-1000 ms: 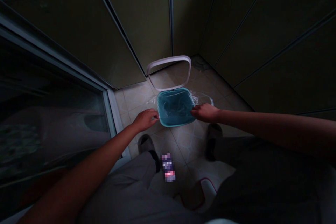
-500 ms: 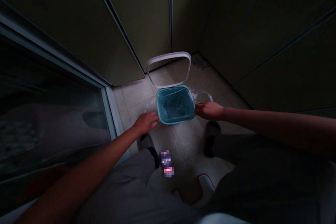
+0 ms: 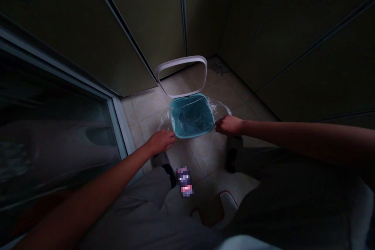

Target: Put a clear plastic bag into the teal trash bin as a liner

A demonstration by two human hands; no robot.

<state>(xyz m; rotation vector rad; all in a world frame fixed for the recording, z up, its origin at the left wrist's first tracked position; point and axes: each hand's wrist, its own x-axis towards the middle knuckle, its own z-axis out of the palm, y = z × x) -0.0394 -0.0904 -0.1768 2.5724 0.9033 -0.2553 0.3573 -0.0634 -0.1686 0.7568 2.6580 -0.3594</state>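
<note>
Where the dim light falls, a blue bin stands on the tiled floor, in front of the person and between the two hands, its mouth facing up. A clear plastic liner sags inside it and spreads past the rim on both sides. A pale ring rises tilted at the bin's far edge, apparently joined there.

The left hand is at the near left corner, fingers bent and drawn together; the right hand is just beside the right side, fingers curled inward. Whether either pinches the film, I cannot tell.

Thin film could tear if both sides were pulled hard, or slip into the bin if one edge were let go. Uneven pulling might tip so light-looking a bin, and loose folds could get caught unevenly under the ring if it came down.

Nearer the person, between the slippers, lies an object blurred into coloured blocks, so any label on it is unreadable. No brand or writing can be read elsewhere.
</note>
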